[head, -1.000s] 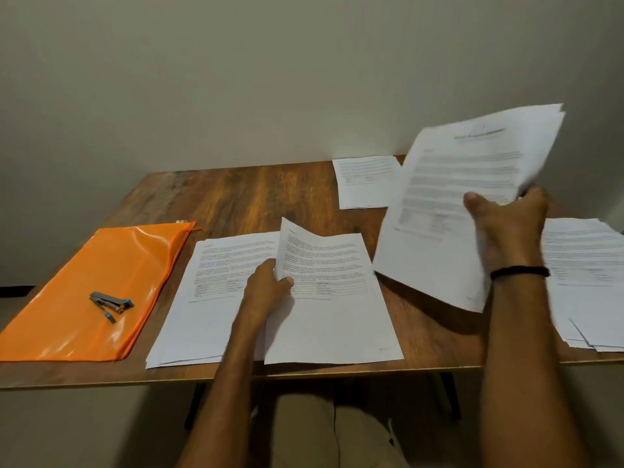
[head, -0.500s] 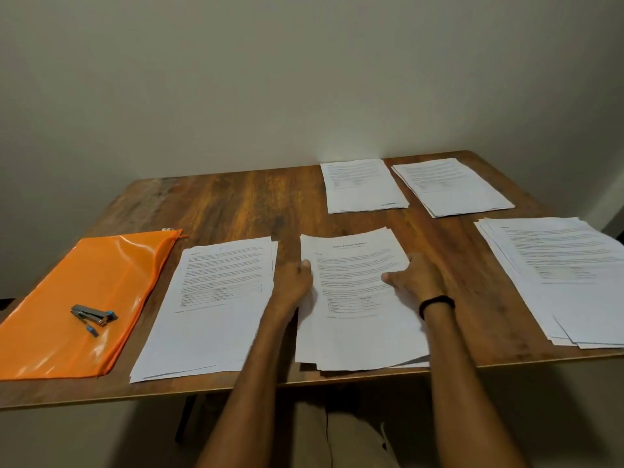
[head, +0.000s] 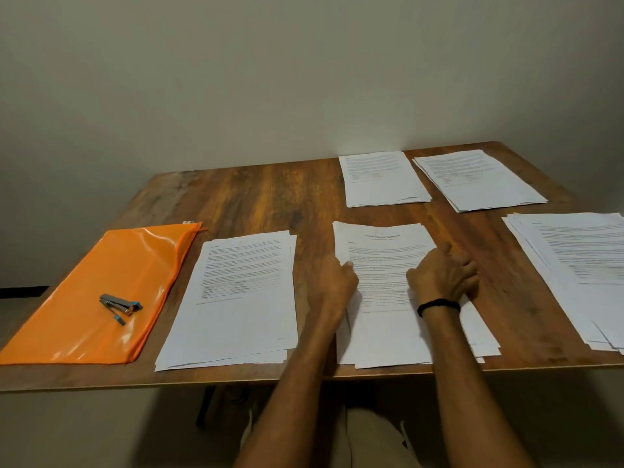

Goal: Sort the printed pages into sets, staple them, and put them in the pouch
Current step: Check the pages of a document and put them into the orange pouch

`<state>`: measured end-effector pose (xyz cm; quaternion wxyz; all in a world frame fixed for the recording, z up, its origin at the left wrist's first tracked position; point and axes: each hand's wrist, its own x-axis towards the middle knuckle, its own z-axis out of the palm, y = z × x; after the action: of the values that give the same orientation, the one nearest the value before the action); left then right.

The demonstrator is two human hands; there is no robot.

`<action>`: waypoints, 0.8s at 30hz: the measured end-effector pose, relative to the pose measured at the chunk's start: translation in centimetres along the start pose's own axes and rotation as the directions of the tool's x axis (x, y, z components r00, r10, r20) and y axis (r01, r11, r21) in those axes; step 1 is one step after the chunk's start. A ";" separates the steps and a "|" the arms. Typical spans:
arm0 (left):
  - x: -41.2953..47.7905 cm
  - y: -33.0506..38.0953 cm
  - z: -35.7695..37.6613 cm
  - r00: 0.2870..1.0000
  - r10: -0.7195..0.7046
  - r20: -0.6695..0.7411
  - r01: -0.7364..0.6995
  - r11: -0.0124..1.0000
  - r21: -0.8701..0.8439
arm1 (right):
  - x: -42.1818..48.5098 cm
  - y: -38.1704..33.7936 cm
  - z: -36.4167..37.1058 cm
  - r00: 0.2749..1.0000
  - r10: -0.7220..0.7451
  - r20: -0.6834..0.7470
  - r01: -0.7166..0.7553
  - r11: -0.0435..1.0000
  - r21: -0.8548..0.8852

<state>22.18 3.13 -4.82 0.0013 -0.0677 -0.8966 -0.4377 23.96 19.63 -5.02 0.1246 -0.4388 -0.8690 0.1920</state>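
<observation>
Five stacks of printed pages lie on our wooden table [head: 270, 197], and both our hands are on one of them. That middle stack [head: 385, 329] sits at the near edge, right in front of us, with its sheets fanned unevenly at the lower right corner. Our left hand [head: 336, 282] rests at its left edge with the thumb laid on the top sheet. The fingers are hidden behind the hand, so we cannot tell whether they pinch the paper. Our right hand [head: 442, 275] lies on the right side of the same stack, fingers curled down over its right edge and gripping it. A black wristband [head: 438, 305] circles that wrist.

Just beside the middle stack, on our left, the left stack [head: 236, 315] lies flat. At the far edge, near the wall [head: 304, 79], we see the rear stack [head: 383, 187] and next to it the corner stack [head: 479, 184]. The right stack [head: 574, 298], loosely fanned, runs out of view on our right.

At the left end of the table the orange pouch [head: 84, 315] lies flat, just beside the left stack and well apart from our hands. The stapler [head: 120, 306], grey with blue tips, lies on top of the pouch.
</observation>
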 end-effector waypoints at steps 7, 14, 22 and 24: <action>2.3 -5.3 -5.1 0.951 -0.239 -0.197 0.306 0.826 0.474 | -6.4 -5.2 1.0 0.931 -0.364 -0.009 0.335 0.845 0.418; 2.1 -6.7 -6.6 0.969 -0.205 -0.137 0.246 0.852 0.463 | -12.4 -9.9 3.7 0.861 -0.437 0.258 0.314 0.858 0.405; 2.8 -8.2 -10.9 0.972 -0.215 -0.098 0.235 0.919 0.317 | -14.8 -11.6 5.4 0.813 -0.474 0.339 0.350 0.862 0.366; 2.5 -8.8 -11.8 0.973 -0.219 -0.072 0.228 0.961 0.157 | -15.2 -12.2 5.6 0.818 -0.470 0.330 0.340 0.860 0.382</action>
<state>17.92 -11.22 -4.30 -0.0181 0.0462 -0.9312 -0.3612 22.00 -0.52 -5.33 0.0431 -0.1662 -0.9086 0.3808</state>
